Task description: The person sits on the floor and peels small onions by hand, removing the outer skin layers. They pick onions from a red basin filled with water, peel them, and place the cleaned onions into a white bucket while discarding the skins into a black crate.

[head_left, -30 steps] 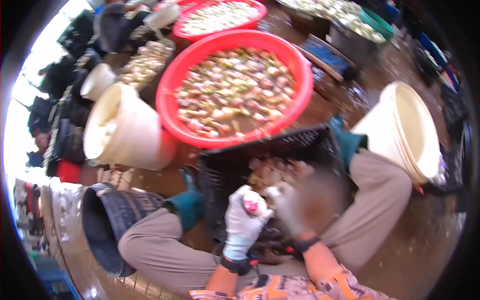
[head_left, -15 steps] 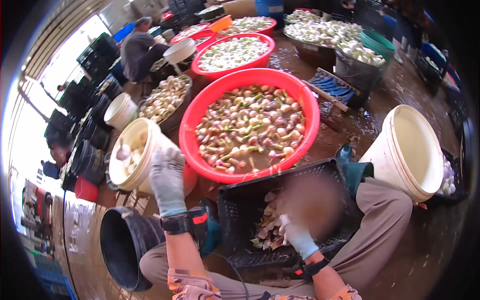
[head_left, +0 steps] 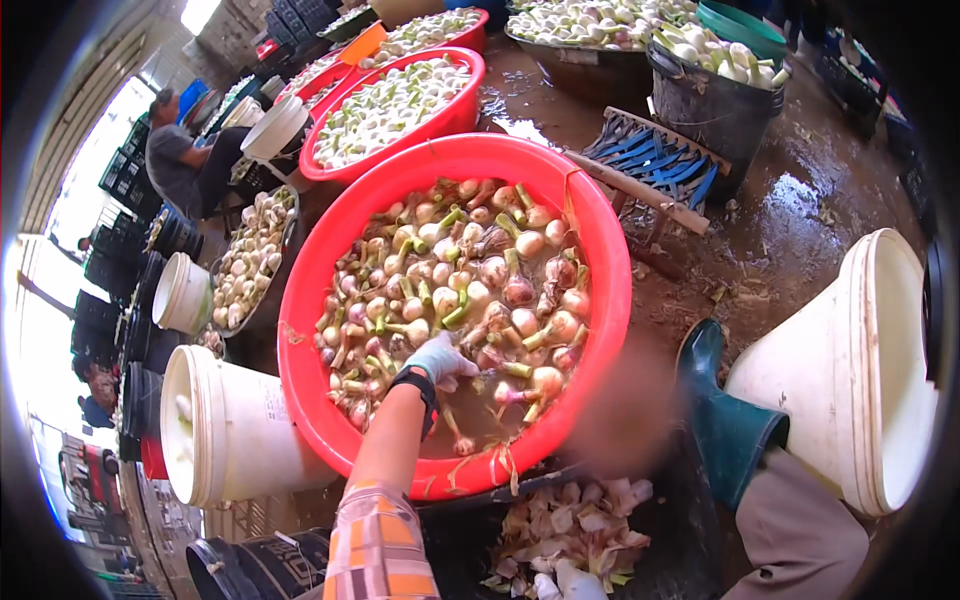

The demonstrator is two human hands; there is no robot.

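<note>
A red plastic tub holds garlic bulbs with short green stalks, lying in murky water. My left hand, in a pale glove, reaches into it near the front. Its slightly bent fingers are at the bulbs, and nothing shows in them. A black band is round that wrist. Below the tub stands a black crate with papery garlic peelings in it. Only white gloved fingertips of my right hand show there, cut off by the lower edge.
A white bucket lies tilted at the left, another at the right beside my green boot. Behind the tub are a blue-strapped stool, more tubs of trimmed garlic and a black bucket. A co-worker sits far left.
My left hand has moved from the white bucket into the red tub. The view has shifted, and the tub looks nearer. My right hand has dropped almost out of view.
</note>
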